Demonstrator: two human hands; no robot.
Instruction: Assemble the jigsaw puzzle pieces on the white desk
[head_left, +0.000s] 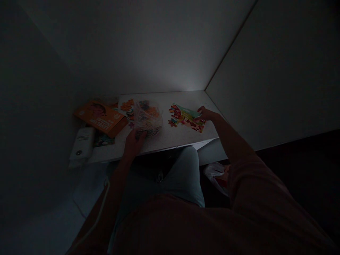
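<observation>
Gripping the clear bag (147,118) centre-frame, left hand (134,142) closed; right hand (206,114) on puzzle (185,119), openness unclear; orange box (101,118) lettering illegible.

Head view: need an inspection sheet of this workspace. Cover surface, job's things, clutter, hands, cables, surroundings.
Surface: small white table, dimly lit, set in a wall corner.
Job's things: partly joined puzzle; clear bag of pieces beside it.
Clutter: orange box; printed sheet; white device at the table's left edge.
Hands: left hand at the clear bag's near edge; right hand on the puzzle; grip unclear for both.
Cables: pale cord beside the left arm.
Surroundings: plain walls; light plastic bag on the floor.
</observation>
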